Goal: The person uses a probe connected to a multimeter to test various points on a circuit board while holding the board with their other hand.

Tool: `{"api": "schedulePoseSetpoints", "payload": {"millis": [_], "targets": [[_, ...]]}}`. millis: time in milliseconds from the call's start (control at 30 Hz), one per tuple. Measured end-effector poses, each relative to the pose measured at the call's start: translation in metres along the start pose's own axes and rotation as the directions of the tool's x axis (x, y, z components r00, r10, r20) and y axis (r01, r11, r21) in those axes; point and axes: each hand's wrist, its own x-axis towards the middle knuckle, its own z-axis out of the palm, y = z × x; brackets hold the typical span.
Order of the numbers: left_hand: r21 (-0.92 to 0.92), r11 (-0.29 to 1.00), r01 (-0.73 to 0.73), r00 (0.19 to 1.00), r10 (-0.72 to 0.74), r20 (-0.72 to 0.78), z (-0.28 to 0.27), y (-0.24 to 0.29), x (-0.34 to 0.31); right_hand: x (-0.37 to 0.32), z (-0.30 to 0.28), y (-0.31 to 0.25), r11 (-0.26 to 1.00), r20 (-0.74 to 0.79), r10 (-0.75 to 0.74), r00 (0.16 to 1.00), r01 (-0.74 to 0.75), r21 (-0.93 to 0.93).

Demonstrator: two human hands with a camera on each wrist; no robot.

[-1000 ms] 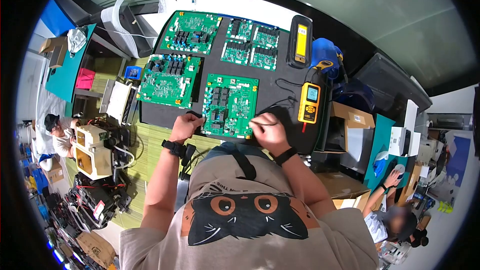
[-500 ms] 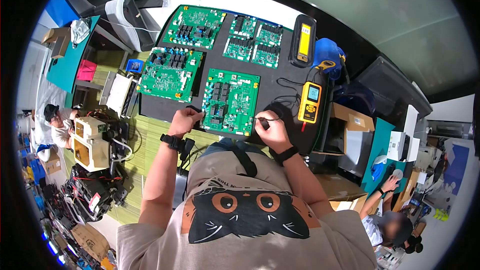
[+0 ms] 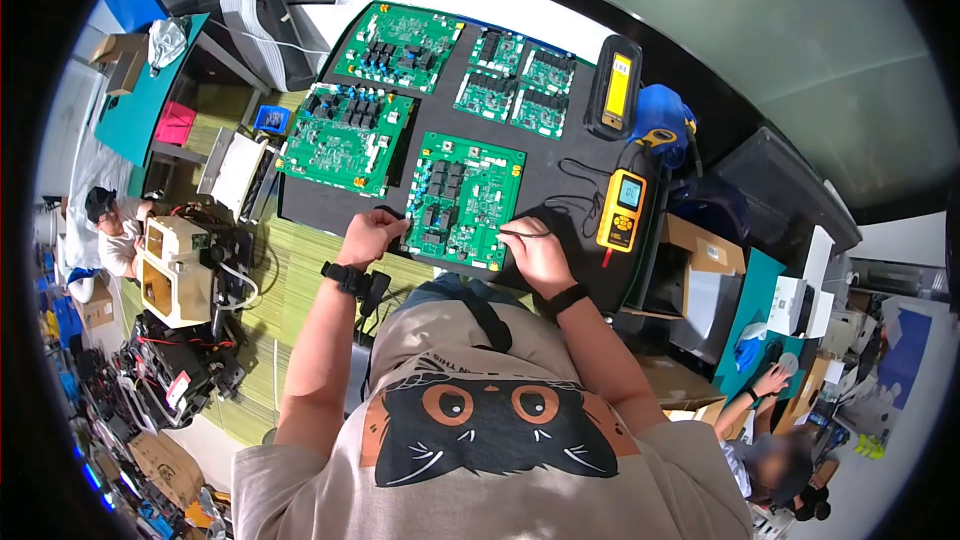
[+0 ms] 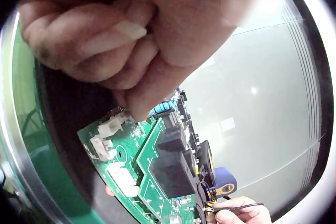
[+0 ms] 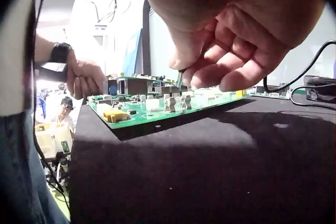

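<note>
A green circuit board (image 3: 485, 185) with black relays and white connectors lies at the front of the black-topped table. My left hand (image 3: 376, 236) has curled fingers and pinches the board's left edge; in the left wrist view, the fingertips (image 4: 137, 106) are right at the edge by the white connectors. On the right side, my right hand (image 3: 538, 252) pinches a thin black probe (image 4: 239, 206) with a metal tip. That tip (image 5: 180, 78) points down over the board's components in the right wrist view. A yellow handheld meter (image 3: 622, 210) with a black cable lies right of the board.
Two more large boards (image 3: 345, 140) (image 3: 400, 45) lie at the left and back left, with several small boards (image 3: 487, 95) behind. A black-and-yellow case (image 3: 617, 90) and a blue tool (image 3: 660, 125) stand at the back right. Cardboard boxes (image 3: 700, 250) are beside the table.
My right hand drew slightly away from the board's right edge, then came back in over it with the probe. The left hand stays at the left edge. The head view has shifted slightly.
</note>
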Motion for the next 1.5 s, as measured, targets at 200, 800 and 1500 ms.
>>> {"api": "schedulePoseSetpoints", "payload": {"millis": [200,800,1500], "targets": [[-0.017,1.000,-0.005,1.000,0.005,-0.010,0.000,0.001,-0.001,0.006,0.003,0.000,0.992,-0.063,-0.104,0.993,0.099,-0.076],[-0.026,0.999,-0.023,1.000,0.022,-0.008,0.000,0.005,-0.006,0.013,0.014,0.012,0.926,0.096,-0.234,0.967,0.252,-0.280],[-0.030,0.999,-0.018,1.000,0.018,0.003,-0.001,0.003,-0.003,0.019,0.012,-0.009,0.882,0.142,-0.187,0.972,0.230,-0.411]]}}
